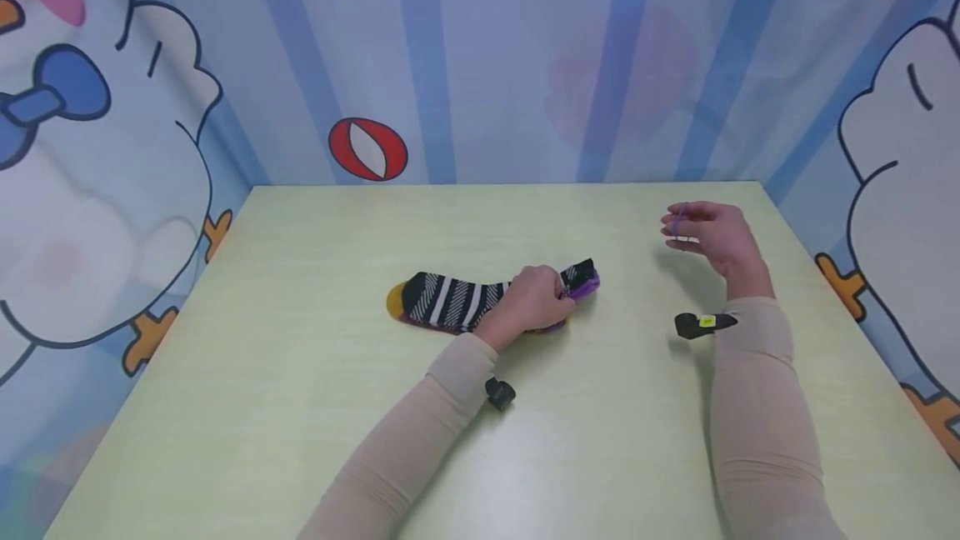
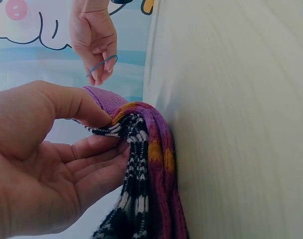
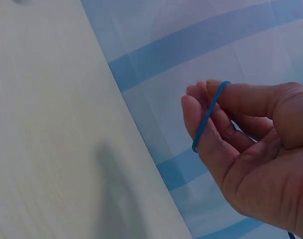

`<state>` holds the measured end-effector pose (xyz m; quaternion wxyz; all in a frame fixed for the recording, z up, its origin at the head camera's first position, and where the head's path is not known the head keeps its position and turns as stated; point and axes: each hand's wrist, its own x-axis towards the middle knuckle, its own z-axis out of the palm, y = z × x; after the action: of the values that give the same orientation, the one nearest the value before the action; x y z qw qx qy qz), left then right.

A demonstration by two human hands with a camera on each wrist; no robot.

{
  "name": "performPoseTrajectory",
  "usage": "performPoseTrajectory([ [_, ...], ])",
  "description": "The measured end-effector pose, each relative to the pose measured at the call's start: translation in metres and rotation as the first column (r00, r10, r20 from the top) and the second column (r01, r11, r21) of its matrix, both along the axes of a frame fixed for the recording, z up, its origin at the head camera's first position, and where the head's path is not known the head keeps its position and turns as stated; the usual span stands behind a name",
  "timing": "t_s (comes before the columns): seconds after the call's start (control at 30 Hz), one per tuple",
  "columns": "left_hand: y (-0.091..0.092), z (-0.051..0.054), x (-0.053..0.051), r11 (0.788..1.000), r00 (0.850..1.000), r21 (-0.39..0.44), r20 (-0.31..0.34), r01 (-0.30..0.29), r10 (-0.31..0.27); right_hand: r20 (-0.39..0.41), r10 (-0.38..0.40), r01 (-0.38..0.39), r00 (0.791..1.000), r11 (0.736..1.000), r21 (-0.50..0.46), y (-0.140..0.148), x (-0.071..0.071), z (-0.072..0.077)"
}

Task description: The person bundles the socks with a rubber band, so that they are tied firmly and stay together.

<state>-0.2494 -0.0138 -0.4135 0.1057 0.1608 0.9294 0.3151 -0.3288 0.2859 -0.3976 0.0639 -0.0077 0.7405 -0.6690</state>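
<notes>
A stack of socks lies on the table, a black-and-white patterned one on top and maroon, purple and mustard knit beneath. My left hand pinches the stack near its cuff end, thumb on one side and fingers on the other, as the left wrist view shows; the cuffs point right. Off to the right, my right hand is raised above the table, apart from the socks. A thin blue rubber band is looped round its bent fingers and thumb, held stretched near the fingertips.
The pale table ends at a blue striped backdrop behind. Printed cartoon birds cover the side walls. A small black wrist camera sticks out from the left sleeve, another black camera from the right.
</notes>
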Motion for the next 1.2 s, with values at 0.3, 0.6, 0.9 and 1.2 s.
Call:
performPoseTrajectory([
  [0.3,-0.003,-0.003,0.0,0.999,1.0,0.033,-0.005,0.013,-0.013,0.082,0.206,-0.221,0.975,0.927,0.304,-0.007,0.002,0.003],
  [0.6,-0.009,-0.009,-0.004,0.996,0.999,0.079,-0.022,0.036,-0.034,0.128,0.379,-0.399,0.917,0.841,0.367,-0.021,0.003,0.001],
  [0.9,-0.012,-0.01,-0.006,0.995,0.997,0.073,-0.031,0.068,-0.066,0.166,0.576,-0.59,0.801,0.709,0.386,-0.054,0.006,-0.006],
  [1.2,-0.017,-0.014,-0.011,0.988,0.987,0.062,-0.079,0.143,-0.138,0.115,0.612,-0.602,0.782,0.695,0.394,-0.083,0.008,-0.012],
])
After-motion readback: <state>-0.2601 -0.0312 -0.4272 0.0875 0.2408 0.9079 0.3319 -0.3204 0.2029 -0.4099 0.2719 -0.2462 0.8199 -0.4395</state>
